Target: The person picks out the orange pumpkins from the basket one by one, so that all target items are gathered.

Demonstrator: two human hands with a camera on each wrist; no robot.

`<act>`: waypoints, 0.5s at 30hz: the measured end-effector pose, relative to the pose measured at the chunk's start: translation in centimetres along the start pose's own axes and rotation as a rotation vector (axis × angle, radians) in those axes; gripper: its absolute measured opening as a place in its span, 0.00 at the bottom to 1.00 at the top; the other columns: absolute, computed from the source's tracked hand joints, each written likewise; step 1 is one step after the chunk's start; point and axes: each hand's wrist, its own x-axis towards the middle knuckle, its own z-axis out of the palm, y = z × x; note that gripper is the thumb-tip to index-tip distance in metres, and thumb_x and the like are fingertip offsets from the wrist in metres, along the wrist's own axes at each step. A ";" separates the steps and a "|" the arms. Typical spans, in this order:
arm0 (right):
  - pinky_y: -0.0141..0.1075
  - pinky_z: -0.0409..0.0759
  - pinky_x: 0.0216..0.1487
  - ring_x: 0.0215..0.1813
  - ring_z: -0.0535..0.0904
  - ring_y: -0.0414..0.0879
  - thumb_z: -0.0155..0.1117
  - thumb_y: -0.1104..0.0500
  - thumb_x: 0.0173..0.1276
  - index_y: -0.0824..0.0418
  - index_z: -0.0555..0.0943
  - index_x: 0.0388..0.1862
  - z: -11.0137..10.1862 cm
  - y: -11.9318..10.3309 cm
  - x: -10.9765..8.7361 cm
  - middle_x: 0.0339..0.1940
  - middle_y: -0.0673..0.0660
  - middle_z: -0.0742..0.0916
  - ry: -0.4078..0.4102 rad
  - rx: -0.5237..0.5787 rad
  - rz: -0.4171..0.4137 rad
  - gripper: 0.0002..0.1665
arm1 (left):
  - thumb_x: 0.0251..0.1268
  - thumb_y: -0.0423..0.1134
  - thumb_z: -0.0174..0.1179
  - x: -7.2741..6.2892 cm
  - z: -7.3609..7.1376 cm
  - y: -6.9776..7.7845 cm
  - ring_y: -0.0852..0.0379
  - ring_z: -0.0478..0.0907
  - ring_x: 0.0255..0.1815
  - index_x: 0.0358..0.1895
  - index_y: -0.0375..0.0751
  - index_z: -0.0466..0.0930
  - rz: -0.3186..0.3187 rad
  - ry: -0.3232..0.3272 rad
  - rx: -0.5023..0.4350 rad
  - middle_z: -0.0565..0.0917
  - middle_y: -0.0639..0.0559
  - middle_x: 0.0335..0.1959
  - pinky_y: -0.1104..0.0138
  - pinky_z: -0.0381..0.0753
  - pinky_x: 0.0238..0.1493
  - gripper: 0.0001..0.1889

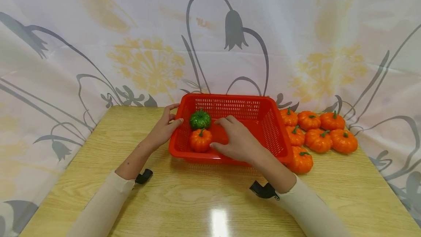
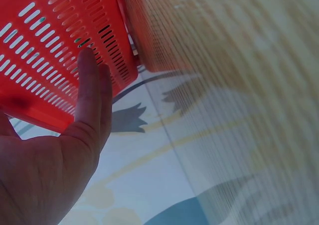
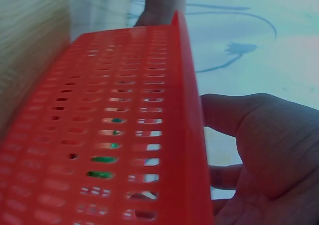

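A red plastic basket (image 1: 269,131) with slotted walls stands on the table, holding a small green pumpkin (image 1: 200,120) and a small orange pumpkin (image 1: 201,141) in its left end. My left hand (image 1: 164,127) grips the basket's left side, thumb at the rim. In the left wrist view, straight fingers (image 2: 88,95) of that hand lie along the outer slotted wall. Over the basket's front rim reaches my right hand (image 1: 238,138), holding nothing, thumb and fingers spread apart. Its thumb tip is close beside the orange pumpkin; whether they touch I cannot tell.
Several orange pumpkins (image 1: 318,140) are grouped on the wooden table (image 1: 184,200) right of the basket, the nearest ones close against its right wall. A patterned cloth (image 1: 210,47) hangs behind the table. Black wrist mounts (image 1: 263,189) sit under the forearms.
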 end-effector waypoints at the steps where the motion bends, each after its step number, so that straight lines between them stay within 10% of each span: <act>1: 0.52 0.83 0.65 0.61 0.80 0.55 0.79 0.48 0.66 0.61 0.77 0.70 -0.1 -0.2 0.3 0.64 0.60 0.81 -0.005 -0.004 -0.003 0.38 | 0.85 0.40 0.50 0.0 0.0 0.0 0.33 0.85 0.56 0.85 0.47 0.46 -0.001 0.001 -0.002 0.76 0.28 0.62 0.52 0.91 0.49 0.34; 15: 0.53 0.79 0.70 0.69 0.75 0.56 0.77 0.49 0.68 0.59 0.76 0.74 -1.9 -2.4 4.4 0.71 0.61 0.79 -0.237 -0.098 -0.040 0.39 | 0.85 0.40 0.49 0.1 -0.1 0.1 0.31 0.84 0.58 0.85 0.45 0.45 0.006 -0.009 -0.009 0.75 0.26 0.62 0.51 0.91 0.50 0.34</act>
